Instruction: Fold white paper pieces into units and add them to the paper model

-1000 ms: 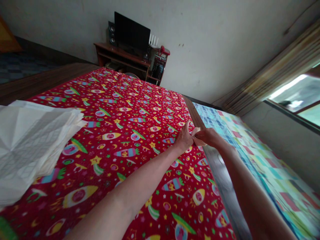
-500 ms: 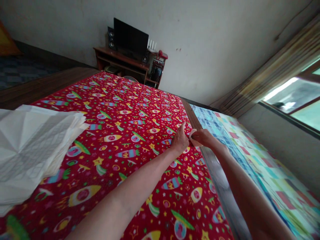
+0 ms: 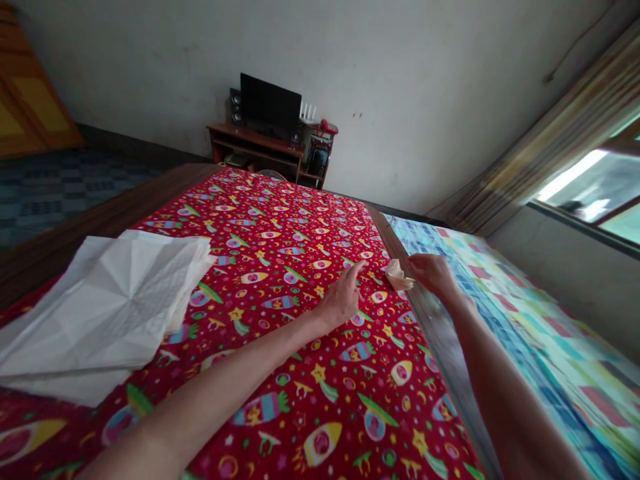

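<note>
A small folded cream-coloured paper [image 3: 399, 275] sits on the right edge of the red patterned cloth [image 3: 280, 233], beside the wooden border. Its folds stand up in points. To the left of it, my left hand [image 3: 343, 298] is over the cloth with the thumb stretched away from the bent fingers and nothing held. My right hand [image 3: 434, 275] is just right of the paper, above the wooden border, its fingers loosely bent; the paper appears free of it. A stack of large creased white paper sheets [image 3: 120, 293] lies on the cloth at the left.
A wooden rail [image 3: 437, 333] divides the red cloth from a blue-green checked sheet [image 3: 505, 287]. Against the far wall stands a desk [image 3: 255, 145] with a monitor [image 3: 271, 105], speakers and a red telephone [image 3: 328, 126]. A curtain [image 3: 530, 160] hangs beside the window at right.
Both hands have let go of the folded paper, which now rests by itself. My left hand has drawn back leftward and my right hand rightward. The view has shifted, showing more at the left.
</note>
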Motion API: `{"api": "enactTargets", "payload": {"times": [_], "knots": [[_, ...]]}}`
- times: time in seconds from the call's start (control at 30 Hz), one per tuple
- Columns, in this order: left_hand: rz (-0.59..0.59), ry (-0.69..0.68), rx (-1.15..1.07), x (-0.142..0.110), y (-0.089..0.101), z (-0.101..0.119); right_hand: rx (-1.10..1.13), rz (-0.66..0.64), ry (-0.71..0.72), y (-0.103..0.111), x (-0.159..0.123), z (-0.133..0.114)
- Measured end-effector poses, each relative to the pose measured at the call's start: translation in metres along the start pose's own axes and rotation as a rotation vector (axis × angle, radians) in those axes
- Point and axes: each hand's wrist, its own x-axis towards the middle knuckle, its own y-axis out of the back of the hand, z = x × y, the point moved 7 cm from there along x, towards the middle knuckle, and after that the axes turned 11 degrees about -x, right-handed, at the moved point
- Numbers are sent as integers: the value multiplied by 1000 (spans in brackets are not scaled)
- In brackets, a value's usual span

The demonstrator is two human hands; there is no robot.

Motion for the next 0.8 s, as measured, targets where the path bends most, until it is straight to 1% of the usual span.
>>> {"api": "enactTargets", "payload": {"times": [0.07, 0.13, 0.17, 0.23, 0.27, 0.3, 0.37, 0.47, 0.53, 0.63, 0.67, 0.7, 0.8], "knots": [[-75, -12, 36, -11, 17, 16, 27, 44, -56, 13, -8, -3], [-97, -16, 63, -23, 40, 33, 69, 94, -108, 24, -20, -12], [-106, -27, 77, -31, 51, 43, 129, 132, -146, 29, -28, -17], [-104, -40, 121, -47, 76, 62, 203, 155, -165, 30, -45, -35], [-112, -13, 145, -57, 88, 69, 208, 163, -152, 28, -53, -47], [-120, 17, 171, -67, 100, 76, 212, 149, -120, 25, -62, -61], [-122, 50, 237, -90, 123, 91, 220, 70, -15, 12, -77, -93], [-94, 61, 380, -126, 159, 110, 198, -87, 69, -9, -98, -134], [-92, 67, 505, -148, 183, 119, 201, -124, 97, -15, -108, -154], [-115, 11, 745, -175, 219, 130, 212, -137, 110, -16, -116, -171], [-122, 23, 822, -182, 231, 130, 229, -128, 109, -15, -118, -173], [-95, -2, 879, -189, 244, 133, 249, -111, 105, -14, -119, -175], [-128, 74, 975, -210, 272, 122, 291, -48, 87, -11, -121, -174]]}}
